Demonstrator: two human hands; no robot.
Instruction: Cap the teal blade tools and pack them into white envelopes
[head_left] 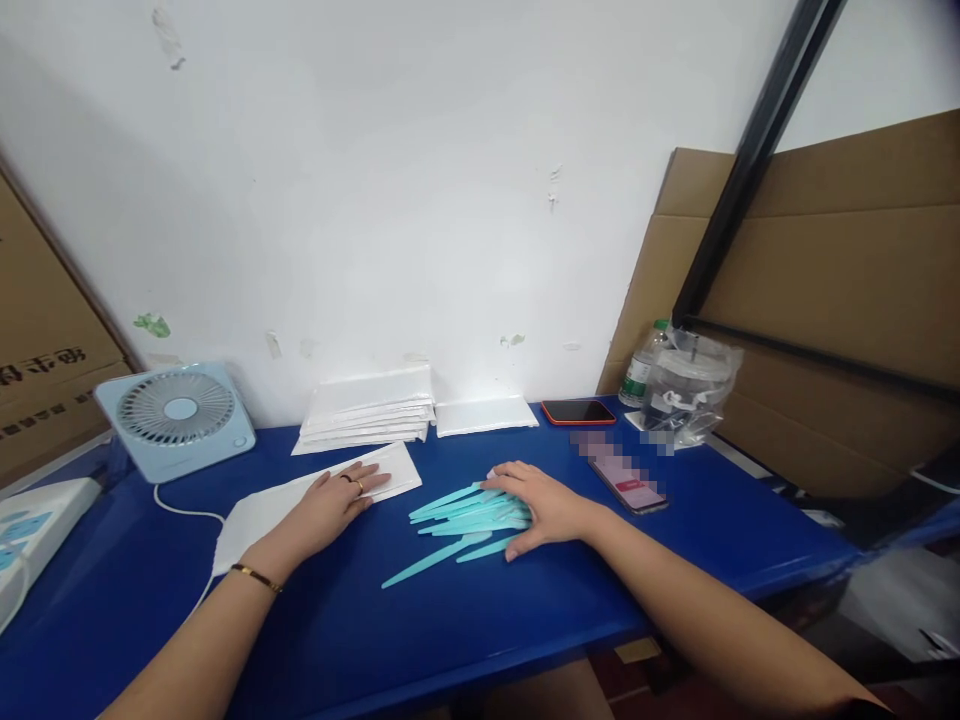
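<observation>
On the blue table (525, 610), right hand (544, 505) lies flat over thin, light, slippery-looking teal sticks (457, 515); left hand (334, 505) rests open on a limp white bag (255, 515). Neither hand grips anything.

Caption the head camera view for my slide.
Right hand rests on teal sticks; left hand on white envelope.

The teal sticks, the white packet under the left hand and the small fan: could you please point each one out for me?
teal sticks (450, 510), head view, on the middle of the fanned pile.
white packet (259, 515), head view, on its bare lower-left part.
small fan (178, 408), head view, on the centre of its round grille.
</observation>
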